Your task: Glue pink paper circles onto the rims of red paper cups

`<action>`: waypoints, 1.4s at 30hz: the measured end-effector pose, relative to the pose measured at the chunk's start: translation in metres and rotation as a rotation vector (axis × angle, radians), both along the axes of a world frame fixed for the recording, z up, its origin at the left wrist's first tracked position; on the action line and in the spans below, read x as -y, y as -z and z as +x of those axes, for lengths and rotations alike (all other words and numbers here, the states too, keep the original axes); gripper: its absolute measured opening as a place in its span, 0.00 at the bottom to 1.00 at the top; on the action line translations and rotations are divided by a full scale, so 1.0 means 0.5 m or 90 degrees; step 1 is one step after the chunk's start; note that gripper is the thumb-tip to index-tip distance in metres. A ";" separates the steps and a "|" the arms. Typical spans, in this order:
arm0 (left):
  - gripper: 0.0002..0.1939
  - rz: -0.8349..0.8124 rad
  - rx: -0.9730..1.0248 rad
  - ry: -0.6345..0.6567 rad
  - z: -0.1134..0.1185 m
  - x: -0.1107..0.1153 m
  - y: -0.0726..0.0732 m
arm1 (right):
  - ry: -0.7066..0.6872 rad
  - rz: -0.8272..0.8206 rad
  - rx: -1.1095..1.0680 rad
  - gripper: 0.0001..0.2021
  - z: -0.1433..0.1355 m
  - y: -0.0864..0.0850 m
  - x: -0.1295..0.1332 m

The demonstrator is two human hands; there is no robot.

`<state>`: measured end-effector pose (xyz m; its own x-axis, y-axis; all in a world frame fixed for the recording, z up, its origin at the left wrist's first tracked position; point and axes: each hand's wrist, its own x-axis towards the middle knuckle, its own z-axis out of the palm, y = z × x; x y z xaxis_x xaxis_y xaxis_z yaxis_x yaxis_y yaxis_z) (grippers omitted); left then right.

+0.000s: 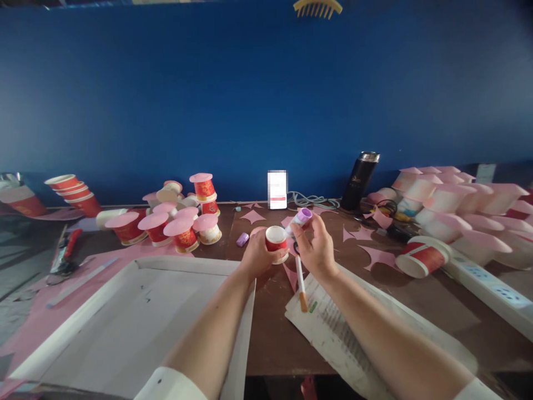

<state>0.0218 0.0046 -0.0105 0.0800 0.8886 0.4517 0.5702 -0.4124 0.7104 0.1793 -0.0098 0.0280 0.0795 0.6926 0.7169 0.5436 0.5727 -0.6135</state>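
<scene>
Near the middle of the table, my left hand (260,254) is wrapped round a small red paper cup (276,239) with a white rim, its open end facing up. Just to the right, my right hand (317,244) grips a purple and white glue stick (303,217), tilted with its purple end up and to the right, above and beside the cup's rim. A small purple cap (242,239) lies on the table left of my left hand. Below my right hand are a white and brown brush or pen (301,286) and scissors, mostly hidden.
Red cups with pink discs (182,230) stand at the left, stacked cups (77,191) farther left. A white tray (166,265) lies front left, a paper sheet (328,316) front right. A black flask (358,180), lit phone (277,190), power strip (491,286) and many pink-topped cups (453,203) are around.
</scene>
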 end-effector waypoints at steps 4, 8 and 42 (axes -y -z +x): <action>0.22 0.005 -0.002 -0.002 0.000 -0.003 0.003 | -0.067 -0.002 0.047 0.15 -0.012 -0.001 0.009; 0.20 0.015 -0.014 0.004 -0.001 -0.004 0.004 | -0.094 -0.006 0.053 0.15 -0.023 0.001 0.017; 0.22 -0.038 -0.050 -0.008 0.002 0.001 0.004 | -0.064 0.009 0.112 0.17 -0.019 -0.002 -0.009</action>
